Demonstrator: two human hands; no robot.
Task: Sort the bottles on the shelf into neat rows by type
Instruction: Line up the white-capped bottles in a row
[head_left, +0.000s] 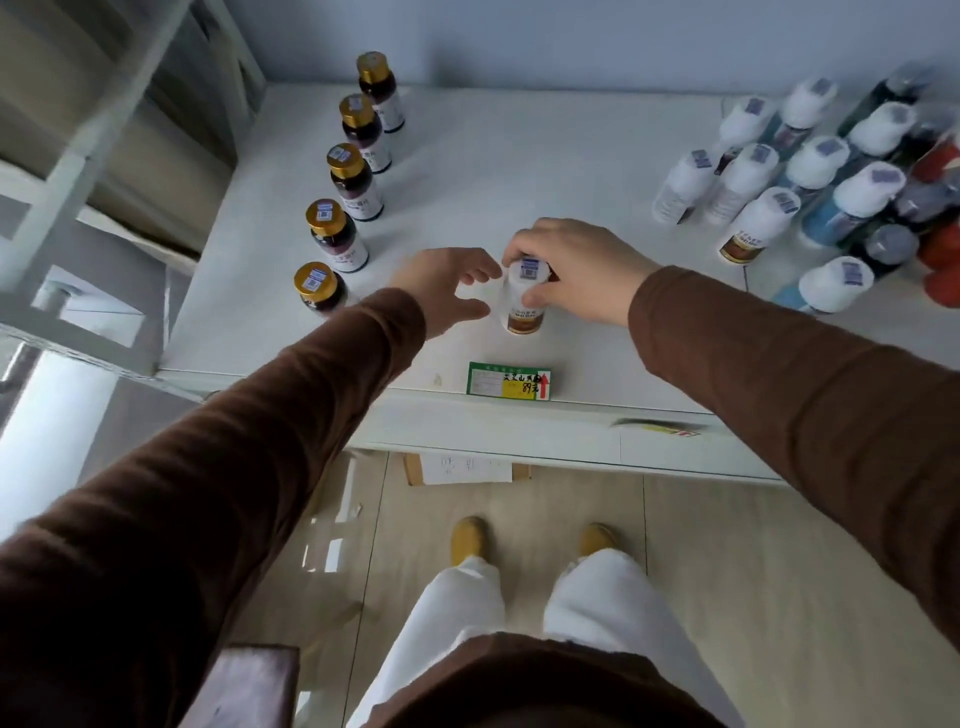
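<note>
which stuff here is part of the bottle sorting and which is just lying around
Part of the job:
white bottle gripped by the right hand
left hand, open beside it
row of gold-capped bottles
cluster of white-capped bottles
shelf

Just lying about:
green price tag
cardboard box on the floor

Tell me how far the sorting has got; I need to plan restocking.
Done: five gold-capped bottles stand in one row on the left of the shelf. In hand: the right hand holds a white-capped bottle upright at mid-shelf, the open left hand just beside it. Left: the mixed cluster of white, blue, dark and red bottles on the right looks unsorted.
</note>
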